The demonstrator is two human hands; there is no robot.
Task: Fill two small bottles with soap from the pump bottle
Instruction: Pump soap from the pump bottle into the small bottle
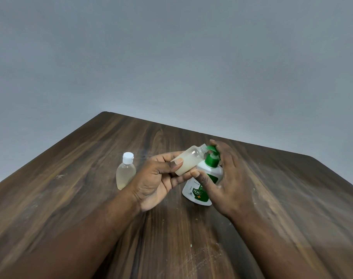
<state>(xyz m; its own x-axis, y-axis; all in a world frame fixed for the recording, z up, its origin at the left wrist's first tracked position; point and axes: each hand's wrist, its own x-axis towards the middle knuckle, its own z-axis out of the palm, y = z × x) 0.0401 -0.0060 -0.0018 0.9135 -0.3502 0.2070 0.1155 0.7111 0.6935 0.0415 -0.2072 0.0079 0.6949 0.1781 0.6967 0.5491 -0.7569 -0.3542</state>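
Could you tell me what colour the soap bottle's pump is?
The pump is green; the head view shows it best.

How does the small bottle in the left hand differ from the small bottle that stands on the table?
The held bottle has no cap; the standing bottle wears a white cap. The held bottle is tilted in the left hand, mouth at the nozzle of the pump bottle; the standing bottle is upright on the table, untouched. Both are translucent and hold pale liquid.

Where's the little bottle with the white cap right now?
In the head view the capped bottle stands on the table, just left of the left hand holding the open bottle; the pump bottle is farther right.
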